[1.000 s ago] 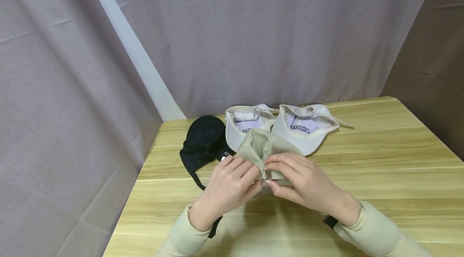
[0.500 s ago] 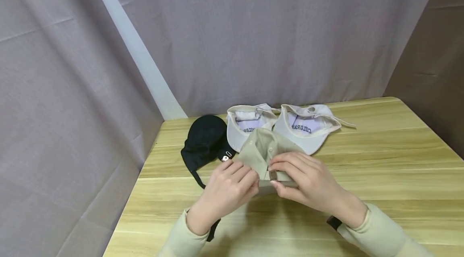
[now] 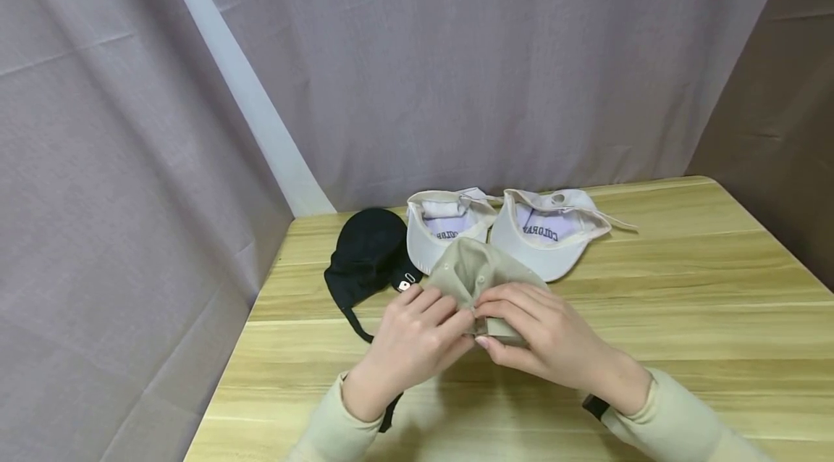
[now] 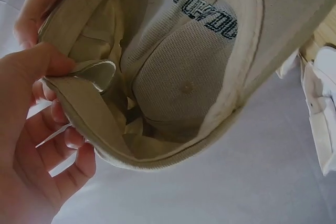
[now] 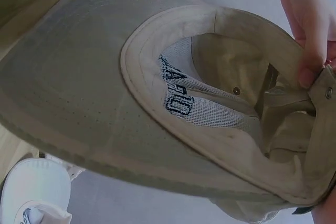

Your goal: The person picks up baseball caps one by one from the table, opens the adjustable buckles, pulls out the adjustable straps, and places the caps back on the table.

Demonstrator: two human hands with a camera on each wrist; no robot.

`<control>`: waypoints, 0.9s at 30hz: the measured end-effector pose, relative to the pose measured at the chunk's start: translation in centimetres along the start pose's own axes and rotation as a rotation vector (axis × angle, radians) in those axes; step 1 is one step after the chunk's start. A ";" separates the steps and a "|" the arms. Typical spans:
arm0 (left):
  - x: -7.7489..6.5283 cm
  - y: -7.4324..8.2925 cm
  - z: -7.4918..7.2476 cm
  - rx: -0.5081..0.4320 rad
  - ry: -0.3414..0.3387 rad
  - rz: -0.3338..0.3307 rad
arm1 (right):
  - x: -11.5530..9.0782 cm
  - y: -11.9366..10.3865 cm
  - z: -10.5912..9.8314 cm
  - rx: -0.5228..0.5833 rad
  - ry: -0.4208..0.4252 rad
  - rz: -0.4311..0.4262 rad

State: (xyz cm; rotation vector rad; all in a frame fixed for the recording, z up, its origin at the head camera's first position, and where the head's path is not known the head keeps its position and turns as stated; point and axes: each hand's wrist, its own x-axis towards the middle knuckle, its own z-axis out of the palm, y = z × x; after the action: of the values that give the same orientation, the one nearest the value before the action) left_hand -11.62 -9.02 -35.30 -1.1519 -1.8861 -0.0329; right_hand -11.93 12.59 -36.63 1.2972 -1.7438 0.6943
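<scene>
A khaki baseball cap (image 3: 464,270) is held between both hands, close over the table, with its back strap toward the person. My left hand (image 3: 420,332) pinches one side of the strap, thumb inside the band. On the other side my right hand (image 3: 550,328) grips the strap between thumb and fingertips, right by a small buckle. The fingertips of both hands nearly meet. In the left wrist view, a loose strap end (image 4: 102,72) curls inside the cap, beside the left thumb. The right wrist view shows the brim's underside (image 5: 100,87) and dark lettering inside.
Behind the khaki cap, two white caps (image 3: 449,212) lie upturned side by side, straps trailing. A black cap (image 3: 368,252) lies to their left, its strap hanging toward the front. The wooden table (image 3: 691,303) ends at grey curtains (image 3: 489,71).
The khaki cap and both hands have dipped slightly. Over the last half second the hands have drawn closer together at the strap, and the buckle is more covered. The other caps have stayed put.
</scene>
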 end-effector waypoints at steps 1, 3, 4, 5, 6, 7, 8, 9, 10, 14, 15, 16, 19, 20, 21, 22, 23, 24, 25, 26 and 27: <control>0.0 0.0 0.0 0.001 -0.003 -0.002 | 0.0 0.0 -0.1 -0.008 0.000 -0.002; -0.1 0.0 -0.1 0.007 -0.007 -0.006 | 0.1 0.0 -0.2 -0.030 -0.001 -0.012; -0.2 0.0 -0.2 0.010 -0.006 -0.007 | 0.1 0.1 -0.3 -0.040 -0.002 -0.017; -0.2 0.0 -0.2 0.012 -0.006 -0.010 | 0.1 0.1 -0.3 -0.049 -0.002 -0.021; -0.3 0.0 -0.2 0.013 -0.002 -0.012 | 0.2 0.1 -0.4 -0.057 -0.004 -0.024; -0.3 0.0 -0.3 0.012 0.003 -0.012 | 0.2 0.1 -0.4 -0.064 -0.004 -0.028; -0.4 -0.1 -0.3 0.012 0.009 -0.012 | 0.2 0.1 -0.4 -0.068 -0.005 -0.031; -0.4 -0.1 -0.3 0.011 0.015 -0.011 | 0.2 0.2 -0.4 -0.070 -0.008 -0.034; -0.4 -0.1 -0.4 0.009 0.021 -0.010 | 0.3 0.2 -0.4 -0.071 -0.010 -0.036; -0.4 -0.1 -0.4 -0.004 0.041 -0.013 | 0.3 0.0 -0.5 -0.048 -0.017 -0.025; -0.4 -0.1 -0.4 -0.006 0.044 -0.016 | 0.3 0.0 -0.5 -0.039 -0.020 -0.017; -0.3 -0.1 -0.4 -0.003 0.045 -0.016 | 0.4 -0.1 -0.5 -0.034 -0.022 -0.008; 0.0 0.0 -0.5 0.026 0.044 -0.003 | 0.5 -0.4 -0.6 -0.046 -0.035 0.009; 0.1 0.1 -0.5 0.043 0.042 0.005 | 0.5 -0.5 -0.6 -0.060 -0.041 0.010; 0.2 0.1 -0.5 0.058 0.036 0.013 | 0.6 -0.6 -0.5 -0.080 -0.046 0.011; 0.3 0.2 -0.5 0.074 0.031 0.020 | 0.7 -0.8 -0.5 -0.097 -0.051 0.013; 0.4 0.2 -0.5 0.086 0.025 0.022 | 0.7 -1.0 -0.5 -0.112 -0.057 0.018; 0.4 0.3 -0.5 0.094 0.018 0.022 | 0.8 -1.1 -0.4 -0.123 -0.061 0.023; 0.4 0.3 -0.5 0.099 0.009 0.019 | 0.8 -1.2 -0.4 -0.131 -0.066 0.030; 0.4 0.4 -0.5 0.103 0.002 0.013 | 0.9 -1.3 -0.4 -0.136 -0.072 0.038; 0.4 0.4 -0.5 0.105 -0.005 0.007 | 0.9 -1.4 -0.3 -0.140 -0.077 0.046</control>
State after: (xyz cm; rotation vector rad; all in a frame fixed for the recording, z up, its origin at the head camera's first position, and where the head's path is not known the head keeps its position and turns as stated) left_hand -11.04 -8.76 -34.86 -1.0880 -1.8659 0.0725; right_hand -10.60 12.01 -35.77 1.2057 -1.8547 0.5442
